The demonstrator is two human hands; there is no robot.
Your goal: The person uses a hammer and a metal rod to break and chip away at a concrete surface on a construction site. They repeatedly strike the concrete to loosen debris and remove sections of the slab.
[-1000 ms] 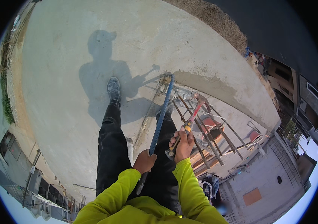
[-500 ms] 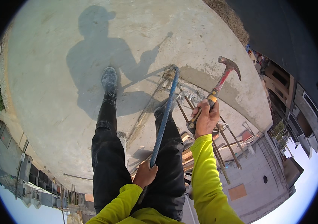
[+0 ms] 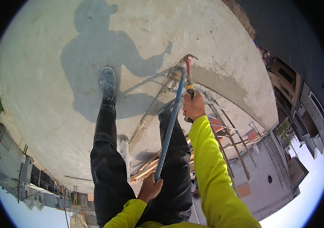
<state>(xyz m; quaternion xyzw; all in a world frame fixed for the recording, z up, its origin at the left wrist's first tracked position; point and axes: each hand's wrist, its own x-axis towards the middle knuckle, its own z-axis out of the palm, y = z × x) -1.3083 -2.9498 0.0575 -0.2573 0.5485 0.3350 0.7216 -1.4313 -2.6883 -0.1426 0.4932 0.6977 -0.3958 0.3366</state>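
My left hand [image 3: 150, 189] is closed round the near end of a long blue-grey ribbed steel bar [image 3: 171, 129], which slants away between my legs. Its far end reaches a broken spot at the concrete slab's edge. A claw hammer [image 3: 190, 72] with a red neck and a black-and-yellow grip is in my right hand [image 3: 194, 105]. The hammer's head sits right at the bar's far end; whether they touch I cannot tell. My fingers cover most of the grip.
Under my left boot [image 3: 108, 78] lies a pale concrete slab [image 3: 36, 87], with my shadow across it. Beyond its broken edge, several rusty rods [image 3: 230, 140] and wooden boards [image 3: 146, 169] show lower down. A grey block wall [image 3: 262, 190] stands at the lower right.
My right hand has swung the hammer leftward, from out at the right to the bar's far end. The left hand keeps its hold, shifted slightly right.
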